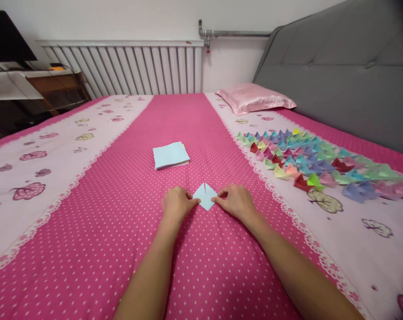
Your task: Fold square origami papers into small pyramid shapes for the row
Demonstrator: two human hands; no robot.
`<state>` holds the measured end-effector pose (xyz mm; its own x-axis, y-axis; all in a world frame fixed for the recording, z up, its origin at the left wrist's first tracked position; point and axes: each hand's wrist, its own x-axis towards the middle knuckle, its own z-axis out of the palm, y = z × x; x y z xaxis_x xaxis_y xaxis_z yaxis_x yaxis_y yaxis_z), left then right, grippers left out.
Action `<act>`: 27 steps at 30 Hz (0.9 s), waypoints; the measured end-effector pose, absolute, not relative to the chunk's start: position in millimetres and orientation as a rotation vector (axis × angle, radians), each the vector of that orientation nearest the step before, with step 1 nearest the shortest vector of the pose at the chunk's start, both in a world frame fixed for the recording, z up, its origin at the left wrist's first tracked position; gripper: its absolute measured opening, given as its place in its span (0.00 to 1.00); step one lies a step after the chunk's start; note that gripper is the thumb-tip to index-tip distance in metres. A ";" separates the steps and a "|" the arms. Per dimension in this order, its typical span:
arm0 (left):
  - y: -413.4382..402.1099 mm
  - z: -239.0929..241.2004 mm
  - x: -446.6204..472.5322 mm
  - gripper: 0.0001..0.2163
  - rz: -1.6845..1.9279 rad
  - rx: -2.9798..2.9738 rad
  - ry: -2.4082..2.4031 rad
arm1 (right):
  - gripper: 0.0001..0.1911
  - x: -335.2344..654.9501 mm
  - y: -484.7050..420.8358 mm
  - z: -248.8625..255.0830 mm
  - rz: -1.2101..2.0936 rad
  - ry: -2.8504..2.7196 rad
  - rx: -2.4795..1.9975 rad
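Note:
A small light-blue folded paper [205, 196] lies on the pink dotted bedsheet [128, 231], shaped like a diamond with a slit at its top. My left hand [176, 205] pinches its left corner with curled fingers. My right hand [235, 201] pinches its right corner the same way. A stack of light-blue paper squares [171, 155] lies a little beyond, to the left of the hands.
Several rows of colourful folded paper pieces [314, 162] cover the bed's right strip. A pink satin pillow [254, 98] lies at the far end by a grey headboard [348, 66]. A white radiator [128, 66] lines the far wall; a desk [28, 82] stands at the left.

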<state>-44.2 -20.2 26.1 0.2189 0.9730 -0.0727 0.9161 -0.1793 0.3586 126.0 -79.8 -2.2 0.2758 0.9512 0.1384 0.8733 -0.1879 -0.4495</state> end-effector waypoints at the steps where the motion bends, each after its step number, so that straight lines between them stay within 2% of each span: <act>1: -20.1 25.1 -43.4 0.12 0.273 2.172 1.767 | 0.13 125.8 -78.8 -3.5 0.230 -1.634 -2.088; 6: -21.4 20.4 -38.5 0.17 0.349 2.189 1.691 | 0.22 126.0 -75.4 -10.5 0.399 -1.607 -1.949; 10: -20.6 17.0 -37.7 0.16 0.344 2.130 1.583 | 0.26 127.7 -74.0 -15.4 0.596 -1.553 -1.822; 14: -14.7 7.6 -39.0 0.11 0.468 2.009 1.462 | 0.22 127.2 -70.6 -19.8 0.852 -1.386 -1.567; 18: -10.9 1.2 -37.8 0.10 0.639 1.774 1.289 | 0.17 123.8 -69.6 -16.3 1.125 -1.137 -1.322; 24: -18.4 14.0 -33.2 0.18 0.771 1.312 0.944 | 0.19 121.0 -73.2 -4.0 1.174 -0.944 -1.098; 27: -21.7 18.5 -33.5 0.17 0.745 1.272 0.859 | 0.19 120.6 -74.2 -0.6 1.137 -0.980 -1.030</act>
<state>-33.5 -21.7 18.5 0.4957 0.8588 -0.1294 -0.0069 0.1529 0.9882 120.6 -74.2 -0.6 0.1519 0.9851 0.0812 -0.2253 0.1145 -0.9675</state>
